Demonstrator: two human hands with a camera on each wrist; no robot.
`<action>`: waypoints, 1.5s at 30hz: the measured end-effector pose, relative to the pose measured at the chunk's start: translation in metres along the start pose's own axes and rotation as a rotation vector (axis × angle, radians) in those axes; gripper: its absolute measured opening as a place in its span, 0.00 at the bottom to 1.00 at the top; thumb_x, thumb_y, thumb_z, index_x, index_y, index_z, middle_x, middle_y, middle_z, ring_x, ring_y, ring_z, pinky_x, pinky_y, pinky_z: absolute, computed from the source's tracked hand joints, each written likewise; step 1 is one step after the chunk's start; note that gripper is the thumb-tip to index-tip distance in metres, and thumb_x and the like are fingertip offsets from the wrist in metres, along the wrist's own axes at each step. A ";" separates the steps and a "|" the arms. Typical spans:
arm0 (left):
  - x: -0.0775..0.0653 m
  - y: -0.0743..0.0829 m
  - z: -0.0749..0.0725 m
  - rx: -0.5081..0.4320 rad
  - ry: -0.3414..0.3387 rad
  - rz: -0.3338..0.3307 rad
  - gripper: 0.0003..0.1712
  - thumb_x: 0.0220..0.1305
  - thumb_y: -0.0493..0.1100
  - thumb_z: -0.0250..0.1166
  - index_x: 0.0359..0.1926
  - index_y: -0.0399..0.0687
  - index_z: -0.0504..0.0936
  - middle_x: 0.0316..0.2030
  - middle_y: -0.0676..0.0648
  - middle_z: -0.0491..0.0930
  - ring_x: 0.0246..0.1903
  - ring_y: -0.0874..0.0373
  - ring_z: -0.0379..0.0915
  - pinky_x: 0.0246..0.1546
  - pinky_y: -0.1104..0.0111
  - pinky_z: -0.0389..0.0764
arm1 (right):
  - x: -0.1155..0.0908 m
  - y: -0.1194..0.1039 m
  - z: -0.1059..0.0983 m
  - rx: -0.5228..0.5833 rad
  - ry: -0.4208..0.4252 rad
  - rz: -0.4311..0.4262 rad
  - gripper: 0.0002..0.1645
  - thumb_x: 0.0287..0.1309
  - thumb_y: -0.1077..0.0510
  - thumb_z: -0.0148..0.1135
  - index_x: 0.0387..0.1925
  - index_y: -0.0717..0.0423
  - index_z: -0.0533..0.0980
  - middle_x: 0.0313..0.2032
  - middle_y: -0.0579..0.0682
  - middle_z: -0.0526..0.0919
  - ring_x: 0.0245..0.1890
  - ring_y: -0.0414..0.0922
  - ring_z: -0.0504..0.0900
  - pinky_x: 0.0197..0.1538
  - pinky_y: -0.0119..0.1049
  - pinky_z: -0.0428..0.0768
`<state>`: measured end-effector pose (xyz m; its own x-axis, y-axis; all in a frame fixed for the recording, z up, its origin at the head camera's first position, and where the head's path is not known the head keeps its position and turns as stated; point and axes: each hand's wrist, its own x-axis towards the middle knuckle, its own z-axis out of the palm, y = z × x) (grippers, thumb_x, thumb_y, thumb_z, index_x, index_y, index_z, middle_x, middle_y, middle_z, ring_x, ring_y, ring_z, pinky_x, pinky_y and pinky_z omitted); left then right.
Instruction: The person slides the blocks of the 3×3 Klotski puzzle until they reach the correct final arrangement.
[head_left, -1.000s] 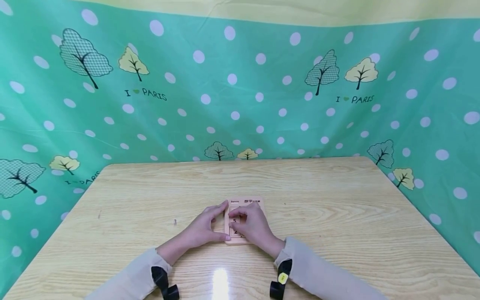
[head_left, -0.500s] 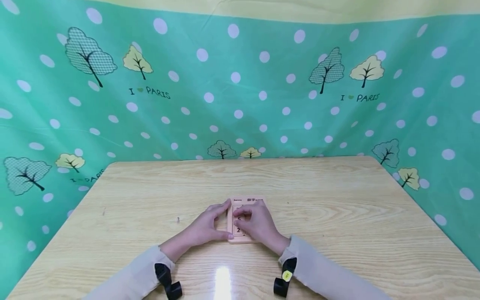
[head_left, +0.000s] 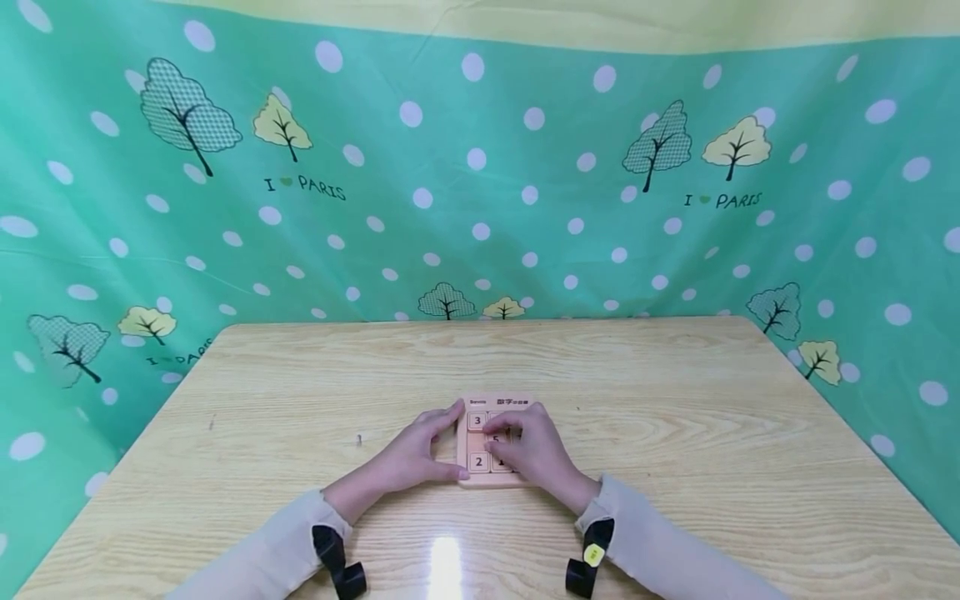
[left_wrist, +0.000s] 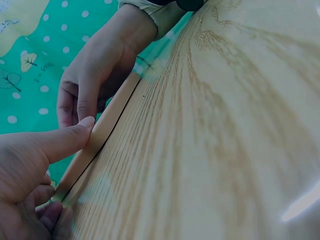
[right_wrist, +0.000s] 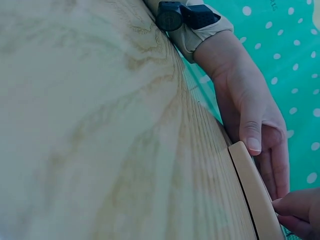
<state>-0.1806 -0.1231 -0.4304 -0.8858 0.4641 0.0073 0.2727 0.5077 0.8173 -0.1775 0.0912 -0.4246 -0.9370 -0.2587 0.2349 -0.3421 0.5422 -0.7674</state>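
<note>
A pale wooden number sliding puzzle [head_left: 472, 482] lies flat on the table. My left hand [head_left: 408, 454] holds its left side, thumb at the near corner and fingertips at the far one. My right hand [head_left: 538, 450] reaches over the puzzle, index finger and thumb at the far and near edges of the tile marked 5 [head_left: 496, 439]. Tile 3 [head_left: 477, 421] sits at the far left and tile 2 [head_left: 478, 462] at the near left, with a gap between them. My right hand covers most of the other tiles. In the left wrist view, the left thumb [left_wrist: 75, 134] presses the puzzle's near edge.
The light wood-grain table [head_left: 300, 375] stretches around the puzzle on every side. Behind it hangs a green dotted curtain [head_left: 495, 192] printed with trees. Each wrist wears a black camera strap over a pale sleeve [head_left: 277, 542].
My right hand has moved right, and tile 5 has slid from the left column to the middle one, baring a gap at the left. The left hand keeps its hold.
</note>
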 end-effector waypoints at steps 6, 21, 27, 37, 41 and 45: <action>0.001 0.001 0.000 0.022 0.008 0.009 0.58 0.43 0.52 0.77 0.71 0.45 0.56 0.67 0.36 0.59 0.67 0.41 0.52 0.67 0.46 0.52 | -0.001 0.003 -0.003 0.016 0.007 0.000 0.10 0.42 0.64 0.72 0.32 0.52 0.85 0.30 0.43 0.83 0.32 0.43 0.64 0.35 0.33 0.63; -0.001 0.000 0.000 0.023 0.006 0.000 0.57 0.43 0.53 0.76 0.71 0.46 0.55 0.68 0.36 0.58 0.67 0.41 0.52 0.67 0.46 0.51 | -0.001 0.004 -0.002 0.078 0.003 0.090 0.09 0.44 0.61 0.72 0.32 0.50 0.85 0.32 0.43 0.80 0.33 0.43 0.65 0.37 0.33 0.64; -0.001 0.000 -0.001 0.027 -0.001 0.028 0.57 0.44 0.54 0.76 0.71 0.44 0.55 0.69 0.39 0.57 0.68 0.41 0.50 0.68 0.47 0.51 | 0.002 0.007 -0.001 0.105 0.012 0.074 0.10 0.45 0.60 0.72 0.35 0.50 0.85 0.35 0.45 0.79 0.36 0.43 0.66 0.39 0.33 0.67; 0.000 0.000 -0.001 0.039 -0.014 0.043 0.57 0.45 0.54 0.75 0.71 0.43 0.55 0.70 0.43 0.55 0.69 0.44 0.48 0.69 0.50 0.50 | 0.012 0.008 0.000 0.093 -0.009 0.049 0.14 0.46 0.58 0.72 0.39 0.49 0.85 0.38 0.43 0.82 0.38 0.43 0.67 0.41 0.34 0.67; 0.001 0.000 -0.001 0.023 -0.023 0.040 0.57 0.46 0.54 0.75 0.72 0.43 0.54 0.71 0.43 0.54 0.70 0.44 0.47 0.69 0.50 0.49 | 0.013 0.010 0.000 0.090 -0.024 0.045 0.15 0.46 0.59 0.72 0.41 0.50 0.85 0.39 0.44 0.82 0.38 0.43 0.66 0.41 0.34 0.67; 0.001 -0.001 -0.001 0.013 -0.026 0.043 0.57 0.47 0.53 0.75 0.72 0.42 0.54 0.71 0.42 0.53 0.70 0.44 0.47 0.69 0.50 0.49 | 0.013 0.012 0.000 0.070 -0.040 0.040 0.18 0.46 0.58 0.72 0.44 0.50 0.84 0.40 0.46 0.80 0.38 0.42 0.66 0.42 0.35 0.67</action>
<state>-0.1819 -0.1238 -0.4302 -0.8632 0.5041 0.0267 0.3150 0.4965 0.8089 -0.1934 0.0939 -0.4306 -0.9458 -0.2702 0.1803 -0.2972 0.4957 -0.8160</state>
